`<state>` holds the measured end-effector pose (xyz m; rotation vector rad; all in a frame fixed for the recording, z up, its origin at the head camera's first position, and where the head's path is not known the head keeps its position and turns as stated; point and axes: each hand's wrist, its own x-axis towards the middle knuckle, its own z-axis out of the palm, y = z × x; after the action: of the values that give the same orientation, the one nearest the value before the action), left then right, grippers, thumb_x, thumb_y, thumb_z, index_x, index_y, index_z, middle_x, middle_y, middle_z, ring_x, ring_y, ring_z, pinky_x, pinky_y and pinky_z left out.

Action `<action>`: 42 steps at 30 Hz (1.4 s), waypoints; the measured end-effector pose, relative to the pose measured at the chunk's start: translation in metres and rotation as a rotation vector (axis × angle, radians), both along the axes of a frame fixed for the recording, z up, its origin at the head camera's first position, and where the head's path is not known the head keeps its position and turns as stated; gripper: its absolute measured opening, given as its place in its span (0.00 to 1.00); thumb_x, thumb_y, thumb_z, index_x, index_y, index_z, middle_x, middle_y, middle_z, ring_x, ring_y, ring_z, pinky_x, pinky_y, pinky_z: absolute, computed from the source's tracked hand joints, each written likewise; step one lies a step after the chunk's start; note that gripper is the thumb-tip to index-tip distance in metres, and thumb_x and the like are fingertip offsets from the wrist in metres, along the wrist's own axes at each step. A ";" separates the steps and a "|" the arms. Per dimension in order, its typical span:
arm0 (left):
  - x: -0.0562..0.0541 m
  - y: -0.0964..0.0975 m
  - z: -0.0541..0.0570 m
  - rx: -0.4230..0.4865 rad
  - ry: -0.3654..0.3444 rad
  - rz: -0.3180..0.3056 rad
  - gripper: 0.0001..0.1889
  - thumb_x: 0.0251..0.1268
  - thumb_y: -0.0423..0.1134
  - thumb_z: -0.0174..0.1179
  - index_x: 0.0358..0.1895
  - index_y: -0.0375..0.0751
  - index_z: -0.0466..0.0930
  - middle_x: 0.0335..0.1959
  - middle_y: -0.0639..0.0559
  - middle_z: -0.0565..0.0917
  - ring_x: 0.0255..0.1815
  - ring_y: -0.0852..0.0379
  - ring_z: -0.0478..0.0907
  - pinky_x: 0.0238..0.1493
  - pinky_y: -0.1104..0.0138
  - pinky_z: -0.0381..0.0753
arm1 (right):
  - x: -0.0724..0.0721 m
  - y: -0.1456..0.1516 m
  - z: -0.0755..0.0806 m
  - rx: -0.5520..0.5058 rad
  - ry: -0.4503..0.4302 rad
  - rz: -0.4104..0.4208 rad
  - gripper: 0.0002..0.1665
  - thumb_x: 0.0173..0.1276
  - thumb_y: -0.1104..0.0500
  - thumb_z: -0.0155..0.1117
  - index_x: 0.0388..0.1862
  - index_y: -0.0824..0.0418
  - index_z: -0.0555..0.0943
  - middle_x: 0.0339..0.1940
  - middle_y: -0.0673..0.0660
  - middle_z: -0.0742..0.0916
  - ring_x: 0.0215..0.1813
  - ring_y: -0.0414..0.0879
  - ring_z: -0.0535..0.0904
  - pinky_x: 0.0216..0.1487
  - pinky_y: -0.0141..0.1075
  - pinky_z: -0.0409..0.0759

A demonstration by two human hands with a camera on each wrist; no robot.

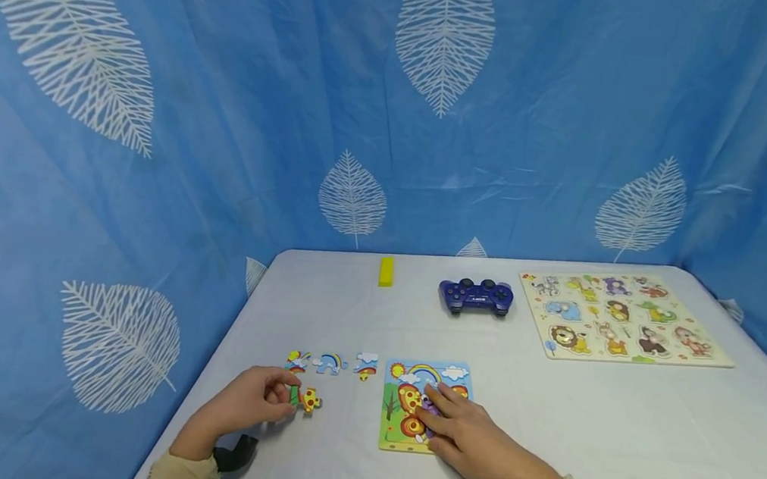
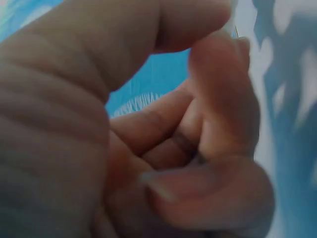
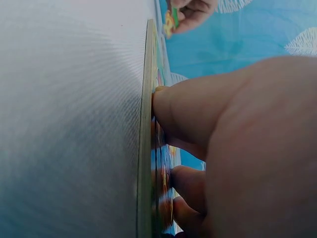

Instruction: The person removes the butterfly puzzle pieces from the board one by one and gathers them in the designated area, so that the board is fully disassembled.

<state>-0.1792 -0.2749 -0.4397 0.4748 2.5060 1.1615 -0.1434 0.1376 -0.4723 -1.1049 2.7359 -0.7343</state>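
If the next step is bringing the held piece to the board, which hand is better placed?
Probably the left hand: it pinches the held piece, while the right hand rests on the board.

Blue backdrop with white leaf prints behind a white table

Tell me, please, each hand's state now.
Left hand: closed, pinching a flat green-and-yellow puzzle piece.
Right hand: open, resting on the colourful rectangular puzzle board.

The head view is evenly bright, while both wrist views look dimmer, the left one's fingers soft-focused.
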 end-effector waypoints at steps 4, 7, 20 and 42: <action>0.002 -0.012 -0.001 -0.040 0.025 0.025 0.22 0.63 0.33 0.70 0.59 0.28 0.80 0.34 0.51 0.80 0.30 0.62 0.75 0.31 0.69 0.77 | 0.000 0.001 0.002 -0.009 0.011 0.002 0.27 0.81 0.50 0.56 0.75 0.56 0.74 0.80 0.66 0.67 0.81 0.67 0.60 0.68 0.67 0.67; 0.002 -0.016 0.000 -0.071 0.055 0.044 0.22 0.62 0.32 0.70 0.59 0.29 0.80 0.34 0.51 0.80 0.31 0.60 0.74 0.31 0.68 0.76 | 0.000 0.001 0.004 -0.016 0.019 0.005 0.27 0.81 0.50 0.56 0.75 0.56 0.74 0.80 0.66 0.68 0.80 0.68 0.60 0.67 0.68 0.68; 0.007 -0.014 0.001 -0.220 0.124 0.098 0.22 0.58 0.30 0.71 0.57 0.31 0.83 0.30 0.55 0.79 0.29 0.61 0.72 0.28 0.68 0.74 | -0.001 -0.002 0.001 0.010 0.008 -0.010 0.28 0.80 0.50 0.57 0.75 0.55 0.75 0.80 0.64 0.68 0.81 0.65 0.60 0.69 0.66 0.67; 0.011 -0.009 0.001 -0.279 0.113 0.114 0.23 0.57 0.28 0.70 0.59 0.29 0.83 0.31 0.53 0.78 0.32 0.56 0.72 0.31 0.68 0.73 | 0.001 0.000 0.005 0.002 -0.023 -0.003 0.28 0.81 0.48 0.56 0.75 0.55 0.75 0.81 0.64 0.67 0.81 0.66 0.59 0.69 0.67 0.66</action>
<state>-0.1687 -0.2844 -0.4391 0.3351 2.7681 0.8229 -0.1424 0.1374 -0.4676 -1.0847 2.7193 -0.7397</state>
